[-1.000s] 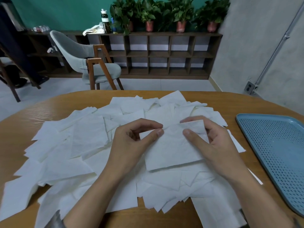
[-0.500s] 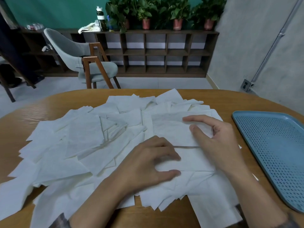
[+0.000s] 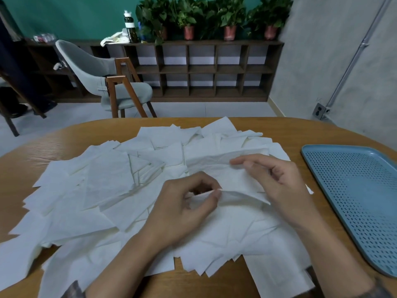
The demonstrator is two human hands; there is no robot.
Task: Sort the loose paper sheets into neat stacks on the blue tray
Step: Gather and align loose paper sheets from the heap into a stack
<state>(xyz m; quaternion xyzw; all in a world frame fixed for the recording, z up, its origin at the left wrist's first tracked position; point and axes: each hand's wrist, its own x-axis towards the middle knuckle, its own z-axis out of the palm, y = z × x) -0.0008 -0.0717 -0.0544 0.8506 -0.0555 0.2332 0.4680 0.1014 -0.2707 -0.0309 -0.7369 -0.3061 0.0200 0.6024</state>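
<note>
While the left hand (image 3: pixel 189 209) pinches the near edge of one white paper sheet (image 3: pixel 234 181) between thumb and forefinger, the right hand (image 3: pixel 279 186) nips its far edge, probably to peel it off the loose pile (image 3: pixel 103 181). Thin, creased sheets overlap across the wooden table (image 3: pixel 43 145), and the blue tray (image 3: pixel 354 190) lies just right of them.

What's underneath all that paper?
The wooden table shows around the paper sheets; beneath them, only more overlapping sheets are visible. Anything else under the pile is hidden.
</note>
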